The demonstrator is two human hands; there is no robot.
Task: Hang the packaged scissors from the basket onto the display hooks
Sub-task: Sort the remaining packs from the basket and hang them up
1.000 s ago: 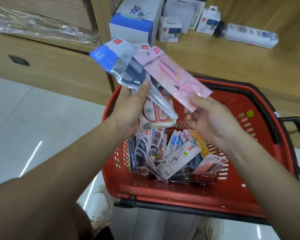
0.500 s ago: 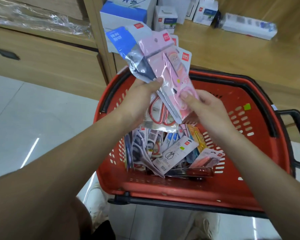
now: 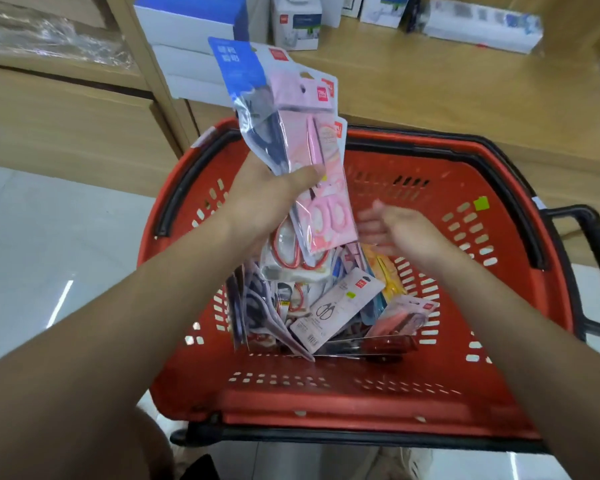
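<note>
My left hand (image 3: 271, 199) grips a fanned stack of packaged scissors (image 3: 291, 133) upright above a red basket (image 3: 361, 400); a pink pack sits at the front, a blue-topped pack behind it, and a red-handled pair shows at the bottom. My right hand (image 3: 399, 230) hovers just right of the stack with fingers spread and nothing in it. More scissor packs (image 3: 333, 310) lie jumbled in the basket's left half. No display hooks are in view.
The basket has black rim strips and a black handle (image 3: 589, 237) at the right. Behind it runs a wooden shelf (image 3: 465, 84) carrying white and blue boxes (image 3: 191, 19). Clear plastic wrap (image 3: 49, 39) lies on the left ledge. Pale floor tiles (image 3: 49, 237) stretch left.
My right hand has let go of the pink pack, which now sits in the left hand's stack, and has dropped lower to the right. The stack stands more upright.
</note>
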